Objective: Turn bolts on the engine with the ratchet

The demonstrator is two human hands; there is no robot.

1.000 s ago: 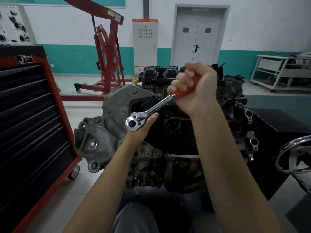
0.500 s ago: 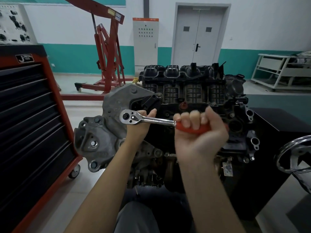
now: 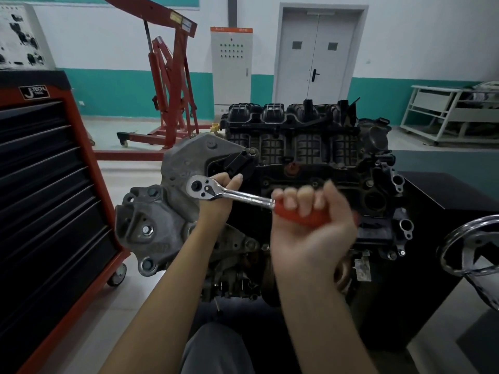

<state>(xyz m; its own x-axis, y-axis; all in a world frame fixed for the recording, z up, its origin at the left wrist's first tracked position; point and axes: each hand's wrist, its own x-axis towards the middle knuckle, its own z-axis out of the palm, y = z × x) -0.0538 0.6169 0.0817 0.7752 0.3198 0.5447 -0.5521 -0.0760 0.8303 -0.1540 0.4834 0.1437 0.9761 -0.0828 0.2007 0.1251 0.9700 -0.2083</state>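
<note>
Two hands work one ratchet wrench (image 3: pixel 232 194), which lies nearly level across the front of the engine (image 3: pixel 310 157), its chrome head at the engine's left end beside the grey housing (image 3: pixel 162 220). Right hand (image 3: pixel 310 228) has its grip wrapped tight round the red handle (image 3: pixel 299 215); left hand (image 3: pixel 218 201) cups behind the head, fingers curled against it. Left of the engine stands a red tool cabinet (image 3: pixel 54 184); a red hoist (image 3: pixel 170 76) stands on the floor behind.

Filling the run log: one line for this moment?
right hand grips ratchet handle | left hand steadies its head | on engine
</note>
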